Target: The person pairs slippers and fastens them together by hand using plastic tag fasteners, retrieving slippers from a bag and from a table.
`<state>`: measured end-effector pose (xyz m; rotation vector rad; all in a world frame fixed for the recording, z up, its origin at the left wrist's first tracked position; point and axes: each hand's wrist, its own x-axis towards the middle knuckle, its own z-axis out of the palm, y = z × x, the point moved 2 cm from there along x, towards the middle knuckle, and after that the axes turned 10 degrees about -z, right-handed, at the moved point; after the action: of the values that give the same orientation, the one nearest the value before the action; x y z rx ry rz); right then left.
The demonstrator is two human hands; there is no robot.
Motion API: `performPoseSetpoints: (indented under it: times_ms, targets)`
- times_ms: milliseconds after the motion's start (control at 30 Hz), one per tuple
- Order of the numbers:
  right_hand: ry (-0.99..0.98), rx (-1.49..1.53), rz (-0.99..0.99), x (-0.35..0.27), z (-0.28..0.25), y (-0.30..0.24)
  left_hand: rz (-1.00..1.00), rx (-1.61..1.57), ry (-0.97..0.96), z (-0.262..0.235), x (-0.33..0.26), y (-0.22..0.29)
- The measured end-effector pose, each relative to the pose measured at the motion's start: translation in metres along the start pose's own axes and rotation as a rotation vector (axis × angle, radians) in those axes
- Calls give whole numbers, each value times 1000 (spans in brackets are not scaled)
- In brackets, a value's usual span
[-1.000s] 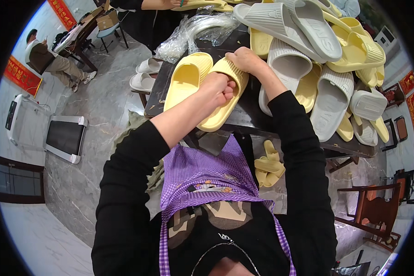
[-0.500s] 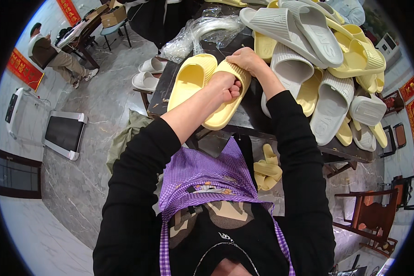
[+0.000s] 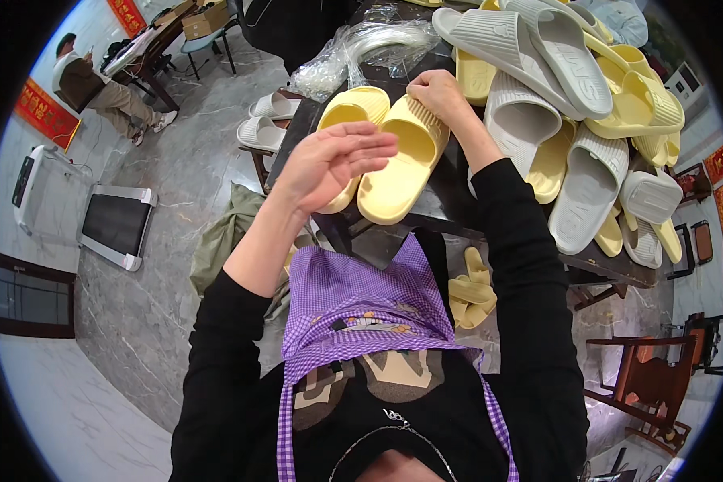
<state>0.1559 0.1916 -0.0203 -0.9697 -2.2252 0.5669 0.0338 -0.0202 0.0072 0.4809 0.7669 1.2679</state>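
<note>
Two yellow slippers lie side by side at the table's near left edge, toes pointing away from me. At the toe strap of the right-hand yellow slipper (image 3: 402,173), my right hand (image 3: 439,95) is closed, its fingertips partly hidden. My left hand (image 3: 337,161) hovers open with fingers stretched out, holding nothing. It covers part of the left-hand yellow slipper (image 3: 353,104). Just right of my right hand, a grey slipper (image 3: 522,116) belongs to a heap of grey and yellow slippers.
Clear plastic wrapping with pale strips (image 3: 369,48) lies at the back of the dark table (image 3: 450,201). Two white slippers (image 3: 261,135) rest on a stool to the left. Yellow slippers (image 3: 472,293) are on the floor below. A treadmill (image 3: 116,225) and a seated person (image 3: 96,88) are farther left.
My left hand has come out of the right-hand yellow slipper, moved left and opened. My right hand stays at that slipper's toe, having shifted slightly.
</note>
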Motion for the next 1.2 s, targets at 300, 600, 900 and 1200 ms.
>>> performPoseSetpoints:
  times_ms: [300,600,900,1200]
  targets:
    - [-47,-46,1,2,4,-4,146,158,108,-65,12,2]
    - [-158,318,95,2,10,1,-131,198,323,-68,42,8]
    - [-190,27,-40,-1,21,-12,-480,545,463,-53,45,12]
    - [-179,-21,-73,4,22,-9,-314,631,536,-43,56,17]
